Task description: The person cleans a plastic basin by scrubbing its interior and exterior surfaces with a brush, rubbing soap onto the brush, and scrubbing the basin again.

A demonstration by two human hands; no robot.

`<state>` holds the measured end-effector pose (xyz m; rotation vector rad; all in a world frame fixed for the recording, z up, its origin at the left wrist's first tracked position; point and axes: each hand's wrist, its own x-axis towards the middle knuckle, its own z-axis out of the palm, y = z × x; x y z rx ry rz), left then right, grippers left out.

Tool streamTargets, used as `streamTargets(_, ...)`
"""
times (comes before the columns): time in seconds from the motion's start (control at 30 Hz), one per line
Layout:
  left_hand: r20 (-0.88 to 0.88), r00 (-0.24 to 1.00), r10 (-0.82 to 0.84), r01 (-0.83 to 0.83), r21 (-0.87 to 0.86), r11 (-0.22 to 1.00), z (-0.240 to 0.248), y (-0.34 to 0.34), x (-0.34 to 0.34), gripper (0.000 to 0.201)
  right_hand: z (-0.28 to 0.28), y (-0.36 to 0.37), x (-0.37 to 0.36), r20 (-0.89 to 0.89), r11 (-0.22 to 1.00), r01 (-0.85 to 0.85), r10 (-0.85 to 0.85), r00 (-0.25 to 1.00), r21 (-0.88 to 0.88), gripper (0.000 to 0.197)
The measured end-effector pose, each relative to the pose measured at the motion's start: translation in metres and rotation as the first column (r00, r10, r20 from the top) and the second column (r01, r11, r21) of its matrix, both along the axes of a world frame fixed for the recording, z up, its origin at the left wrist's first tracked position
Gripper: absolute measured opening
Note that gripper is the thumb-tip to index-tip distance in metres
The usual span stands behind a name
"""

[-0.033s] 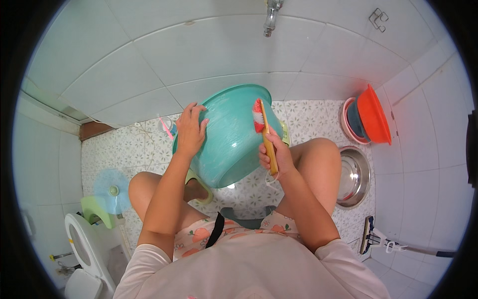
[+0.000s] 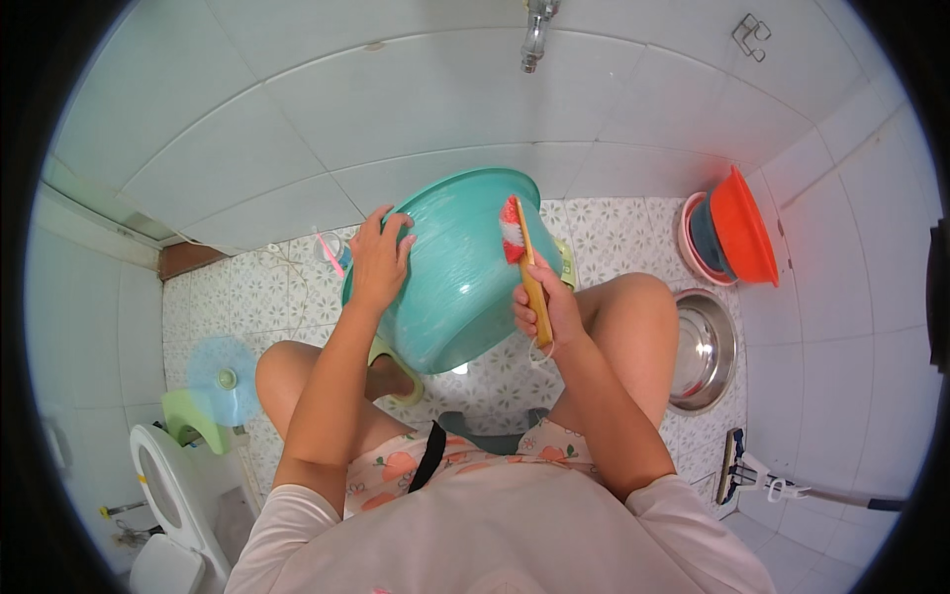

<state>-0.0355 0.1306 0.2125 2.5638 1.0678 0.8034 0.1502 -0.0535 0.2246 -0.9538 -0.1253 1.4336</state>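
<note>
A large green plastic tub [image 2: 455, 282] is tipped on its side between my knees, its outer wall turned up and streaked with whitish marks. At the tub's left, my left hand [image 2: 380, 255] grips it near the rim, fingers bent against the wall. My right hand [image 2: 550, 305] is wrapped round the wooden handle of a scrub brush [image 2: 528, 252] with red and white bristles. The brush is upright in the view, bristles facing left over the tub's right side; whether they touch the wall I cannot tell. A pale loop hangs from the handle's lower end.
Nested red, blue and pink basins [image 2: 742, 230] lean at the right wall, by a steel basin [image 2: 701, 351]. A squeegee-like mop head [image 2: 732, 465] is lower right. A tap [image 2: 535, 45] juts from the wall. At left are a clear cup [image 2: 329, 247], a green stool [image 2: 191, 421] and a toilet [image 2: 168, 475].
</note>
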Motion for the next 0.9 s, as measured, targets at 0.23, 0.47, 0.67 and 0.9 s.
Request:
streamTargets(0.23, 0.021, 0.995, 0.095, -0.093, -0.079, 0.993, -0.005, 0.005, 0.004, 0.03, -0.008, -0.006, 0.018, -0.29, 0.989, 0.041, 0.002, 0.957, 0.143, 0.051)
streamTargets(0.47, -0.017, 0.992, 0.126, -0.127, -0.231, 0.965, 0.0, 0.026, -0.007, 0.045, 0.01, -0.005, 0.019, -0.144, 0.984, -0.007, 0.033, 0.989, 0.178, 0.051)
streamTargets(0.67, -0.013, 1.0, 0.024, -0.026, -0.187, 0.982, -0.017, 0.006, -0.004, 0.077, 0.044, -0.011, 0.018, -0.047, 0.969, -0.13, 0.143, 0.989, 0.21, 0.043)
streamTargets(0.9, 0.108, 0.994, 0.015, -0.004, -0.098, 0.995, -0.01, -0.009, 0.01, 0.076, 0.072, -0.007, 0.036, 0.022, 0.965, 0.009, -0.015, 1.0, 0.26, 0.044)
